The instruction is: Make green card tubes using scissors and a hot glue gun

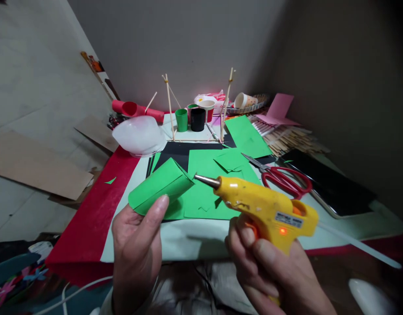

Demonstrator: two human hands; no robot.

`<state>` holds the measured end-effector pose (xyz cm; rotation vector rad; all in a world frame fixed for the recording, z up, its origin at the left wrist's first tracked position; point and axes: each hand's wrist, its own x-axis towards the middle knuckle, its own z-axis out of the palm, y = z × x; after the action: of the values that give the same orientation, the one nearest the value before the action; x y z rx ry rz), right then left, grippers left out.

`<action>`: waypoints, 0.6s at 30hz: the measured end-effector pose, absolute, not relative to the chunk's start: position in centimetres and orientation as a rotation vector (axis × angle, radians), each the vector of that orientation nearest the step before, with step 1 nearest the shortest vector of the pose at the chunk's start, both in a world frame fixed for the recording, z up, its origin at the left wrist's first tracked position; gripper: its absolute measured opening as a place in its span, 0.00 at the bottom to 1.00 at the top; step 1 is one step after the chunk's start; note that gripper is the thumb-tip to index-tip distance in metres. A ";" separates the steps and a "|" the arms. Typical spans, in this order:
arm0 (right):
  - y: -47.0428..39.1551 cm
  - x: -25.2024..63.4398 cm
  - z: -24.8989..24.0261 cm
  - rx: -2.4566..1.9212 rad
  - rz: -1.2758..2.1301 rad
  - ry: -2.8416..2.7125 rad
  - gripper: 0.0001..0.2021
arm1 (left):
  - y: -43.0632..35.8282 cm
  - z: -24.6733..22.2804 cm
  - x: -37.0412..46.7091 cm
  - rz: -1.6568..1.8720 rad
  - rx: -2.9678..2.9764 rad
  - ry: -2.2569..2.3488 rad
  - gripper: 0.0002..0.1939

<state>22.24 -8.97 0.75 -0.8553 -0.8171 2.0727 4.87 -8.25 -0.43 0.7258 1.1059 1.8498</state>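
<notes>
My left hand grips a rolled tube of green paper, thumb pressed along its near side. In my right hand is a yellow hot glue gun, fingers wrapped round its handle. A small light glows orange on its side, and a white glue stick sticks out of its back. The metal nozzle points left at the right end of the tube, very close to it; whether they touch I cannot tell. Flat green paper sheets lie below, a smaller cut piece on top.
Red-handled scissors and a black phone lie to the right. Behind stand a wooden stick frame, a green cup and a black cup. A whitish plastic bowl sits left; wooden sticks are heaped right.
</notes>
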 end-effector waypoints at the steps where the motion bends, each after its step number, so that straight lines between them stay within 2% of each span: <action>1: -8.8 22.3 0.7 -0.824 2.086 -0.851 0.26 | -8.2 -0.4 4.9 1.842 0.728 1.108 0.07; 6: -8.4 22.3 0.2 -0.736 2.156 -0.871 0.25 | -8.2 -0.2 5.2 1.831 0.745 1.138 0.03; 15: -8.6 22.6 0.0 -0.838 2.125 -0.835 0.24 | -7.7 -0.3 5.3 1.832 0.748 1.111 0.07; 18: -8.8 22.6 0.1 -0.904 2.088 -0.869 0.23 | -7.6 -0.3 5.4 1.838 0.770 1.141 0.05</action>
<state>22.60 -8.80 0.06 -0.9035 -0.8693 2.0882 5.42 -7.59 -0.34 0.7699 1.1409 1.8378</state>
